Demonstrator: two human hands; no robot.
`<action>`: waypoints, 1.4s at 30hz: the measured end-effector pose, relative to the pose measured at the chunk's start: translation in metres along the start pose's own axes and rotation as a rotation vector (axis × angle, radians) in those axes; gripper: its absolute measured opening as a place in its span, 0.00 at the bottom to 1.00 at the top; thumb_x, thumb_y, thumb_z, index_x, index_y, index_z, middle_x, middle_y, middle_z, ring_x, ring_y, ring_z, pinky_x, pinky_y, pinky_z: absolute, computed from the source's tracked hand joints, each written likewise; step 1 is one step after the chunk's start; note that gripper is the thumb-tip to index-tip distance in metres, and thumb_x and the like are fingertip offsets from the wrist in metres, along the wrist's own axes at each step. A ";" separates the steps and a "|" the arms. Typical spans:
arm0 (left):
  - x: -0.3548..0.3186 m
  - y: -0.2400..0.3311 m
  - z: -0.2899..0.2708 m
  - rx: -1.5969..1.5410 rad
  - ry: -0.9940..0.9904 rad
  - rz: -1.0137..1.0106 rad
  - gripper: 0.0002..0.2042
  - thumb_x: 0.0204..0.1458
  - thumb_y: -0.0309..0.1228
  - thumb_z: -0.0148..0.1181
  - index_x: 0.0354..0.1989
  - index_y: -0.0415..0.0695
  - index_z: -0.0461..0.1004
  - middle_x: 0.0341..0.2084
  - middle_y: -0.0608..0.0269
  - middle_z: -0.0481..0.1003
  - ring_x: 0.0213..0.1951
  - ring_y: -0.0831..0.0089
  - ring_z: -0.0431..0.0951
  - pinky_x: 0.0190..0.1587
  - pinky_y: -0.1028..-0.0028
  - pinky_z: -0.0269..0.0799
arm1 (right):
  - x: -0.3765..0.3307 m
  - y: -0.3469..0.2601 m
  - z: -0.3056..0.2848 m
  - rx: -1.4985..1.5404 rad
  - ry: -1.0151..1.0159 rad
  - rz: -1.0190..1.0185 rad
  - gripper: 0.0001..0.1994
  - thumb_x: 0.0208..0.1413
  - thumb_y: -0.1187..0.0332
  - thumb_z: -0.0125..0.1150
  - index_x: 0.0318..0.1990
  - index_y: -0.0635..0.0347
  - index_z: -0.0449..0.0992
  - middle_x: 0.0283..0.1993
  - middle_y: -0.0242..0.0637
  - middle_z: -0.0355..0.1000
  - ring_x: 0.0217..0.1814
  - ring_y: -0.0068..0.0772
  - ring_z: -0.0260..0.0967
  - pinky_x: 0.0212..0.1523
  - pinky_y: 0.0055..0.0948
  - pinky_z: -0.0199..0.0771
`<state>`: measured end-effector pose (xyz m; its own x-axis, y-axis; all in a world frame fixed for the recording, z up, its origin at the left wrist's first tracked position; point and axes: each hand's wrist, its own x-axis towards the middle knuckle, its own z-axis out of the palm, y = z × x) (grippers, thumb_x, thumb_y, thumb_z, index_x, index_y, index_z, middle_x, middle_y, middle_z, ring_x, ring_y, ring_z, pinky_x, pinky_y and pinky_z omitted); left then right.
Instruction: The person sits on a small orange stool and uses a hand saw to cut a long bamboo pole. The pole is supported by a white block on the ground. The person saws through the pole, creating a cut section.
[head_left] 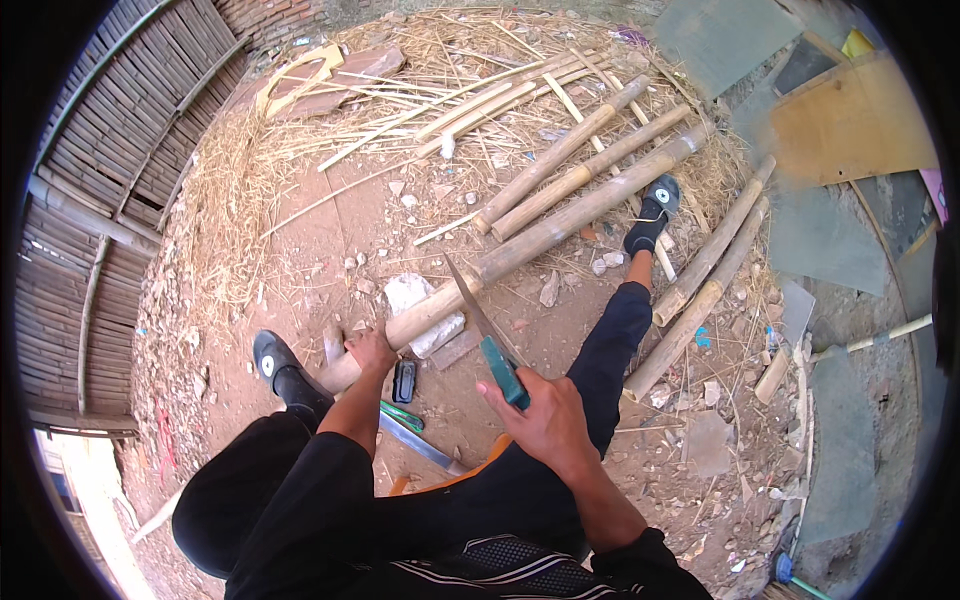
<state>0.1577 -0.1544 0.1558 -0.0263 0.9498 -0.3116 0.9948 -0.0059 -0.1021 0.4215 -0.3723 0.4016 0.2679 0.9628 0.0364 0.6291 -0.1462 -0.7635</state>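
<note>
A long, thick bamboo pole [560,222] slants from my left shoe up to the far right. My left hand [371,352] is wrapped over its near end, pressing on it. In my right hand [545,415] is a hand saw [484,325], gripped by its green handle. The saw's blade points up and to the left, its tip beyond the pole's far edge. Blade and pole cross in this view; whether the teeth touch the bamboo I cannot tell. A white stone block [405,292] lies against the pole, close to my left hand.
A small black case [404,382] and a long metal blade [425,446] lie before an orange seat [492,456]. Shorter bamboo poles [590,168] lie beyond, others [700,300] at right. Split strips [480,115] and straw cover the far ground; a bamboo wall [110,130] stands left.
</note>
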 end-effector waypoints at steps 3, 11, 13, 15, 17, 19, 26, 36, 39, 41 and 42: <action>-0.009 -0.003 -0.010 0.012 -0.040 0.004 0.37 0.37 0.41 0.75 0.60 0.59 0.68 0.51 0.61 0.78 0.58 0.58 0.74 0.61 0.42 0.55 | -0.034 -0.006 -0.081 0.289 0.119 0.028 0.24 0.58 0.54 0.63 0.18 0.62 0.68 0.12 0.43 0.63 0.14 0.44 0.67 0.19 0.36 0.64; 0.044 -0.037 0.041 -0.228 -0.499 0.332 0.39 0.27 0.40 0.78 0.57 0.51 0.75 0.48 0.55 0.80 0.51 0.57 0.79 0.55 0.62 0.74 | -0.132 0.102 -0.087 0.639 0.381 -0.018 0.31 0.59 0.44 0.53 0.12 0.61 0.61 0.10 0.31 0.57 0.09 0.24 0.56 0.12 0.27 0.53; 0.067 -0.058 0.080 -0.251 -0.526 0.310 0.39 0.24 0.40 0.78 0.56 0.58 0.76 0.47 0.56 0.81 0.52 0.54 0.79 0.59 0.53 0.69 | -0.131 0.102 -0.050 0.276 0.323 0.029 0.29 0.58 0.46 0.54 0.14 0.59 0.63 0.11 0.30 0.59 0.11 0.25 0.59 0.16 0.27 0.56; 0.078 -0.064 0.078 -0.150 -0.515 0.275 0.39 0.24 0.39 0.77 0.56 0.59 0.76 0.47 0.57 0.81 0.52 0.54 0.79 0.62 0.45 0.61 | -0.121 0.107 -0.004 0.335 0.314 0.081 0.27 0.62 0.51 0.53 0.16 0.60 0.62 0.12 0.29 0.56 0.11 0.19 0.54 0.13 0.23 0.51; 0.082 -0.077 0.071 -0.096 -0.478 0.241 0.39 0.24 0.39 0.76 0.56 0.60 0.75 0.48 0.58 0.80 0.53 0.54 0.78 0.65 0.37 0.53 | -0.111 0.096 0.035 0.377 0.260 0.107 0.25 0.63 0.54 0.54 0.18 0.61 0.63 0.12 0.29 0.57 0.12 0.18 0.54 0.14 0.22 0.52; 0.081 -0.088 0.051 -0.085 -0.408 0.192 0.39 0.24 0.39 0.75 0.57 0.61 0.75 0.49 0.60 0.80 0.53 0.55 0.78 0.65 0.31 0.45 | -0.095 0.080 0.081 0.342 0.216 0.114 0.23 0.64 0.57 0.54 0.19 0.61 0.64 0.13 0.29 0.58 0.12 0.18 0.55 0.15 0.22 0.54; 0.114 -0.147 0.082 -0.066 -0.095 0.144 0.29 0.28 0.37 0.70 0.48 0.53 0.75 0.39 0.60 0.81 0.45 0.60 0.82 0.62 0.49 0.55 | -0.045 0.046 0.181 0.209 0.093 0.165 0.19 0.59 0.61 0.63 0.21 0.60 0.67 0.12 0.36 0.58 0.12 0.30 0.61 0.17 0.31 0.54; 0.180 -0.231 0.138 -0.167 -0.052 0.134 0.22 0.34 0.36 0.70 0.43 0.54 0.76 0.38 0.61 0.81 0.46 0.62 0.82 0.63 0.43 0.52 | -0.028 0.006 0.295 0.289 0.009 0.331 0.17 0.63 0.64 0.59 0.23 0.62 0.70 0.12 0.29 0.64 0.13 0.20 0.63 0.17 0.25 0.57; 0.175 -0.230 0.137 -0.156 -0.021 0.132 0.21 0.33 0.36 0.70 0.41 0.53 0.77 0.37 0.61 0.81 0.45 0.61 0.81 0.63 0.42 0.52 | -0.034 -0.004 0.288 0.262 -0.058 0.341 0.18 0.64 0.63 0.57 0.23 0.63 0.70 0.13 0.28 0.65 0.14 0.19 0.62 0.17 0.25 0.57; 0.159 -0.212 0.132 -0.140 -0.020 0.140 0.21 0.34 0.36 0.70 0.42 0.53 0.76 0.37 0.61 0.81 0.45 0.62 0.81 0.64 0.42 0.51 | -0.030 -0.005 0.280 0.261 -0.015 0.379 0.18 0.64 0.63 0.57 0.23 0.65 0.71 0.12 0.31 0.64 0.15 0.18 0.62 0.18 0.25 0.58; 0.149 -0.203 0.130 -0.133 -0.022 0.138 0.22 0.35 0.36 0.70 0.44 0.54 0.76 0.38 0.62 0.81 0.46 0.62 0.81 0.65 0.43 0.50 | -0.015 0.004 0.283 0.148 -0.019 0.311 0.18 0.64 0.63 0.57 0.24 0.66 0.72 0.12 0.32 0.64 0.16 0.18 0.62 0.19 0.26 0.59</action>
<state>-0.0613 -0.0523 0.0069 0.1103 0.9359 -0.3346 0.9933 -0.0925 0.0687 0.2135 -0.3227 0.2158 0.4156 0.8815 -0.2243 0.4060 -0.4005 -0.8215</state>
